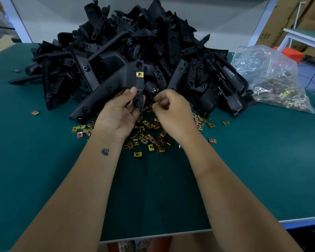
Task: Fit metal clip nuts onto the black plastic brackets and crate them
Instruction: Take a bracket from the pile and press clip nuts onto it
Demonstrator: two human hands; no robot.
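Bracket held up over the scattered clip nuts, mid-table.

The left hand grips a black bracket by its near end, thumb curled over it; one clip nut already sits near its top. Just beside it, the right hand has its fingers curled in a pinch; what they hold is too small to tell. Loose clip nuts lie on the green tabletop beneath both hands, before the bracket pile.

Green table: bracket pile, loose clip nuts, bag.
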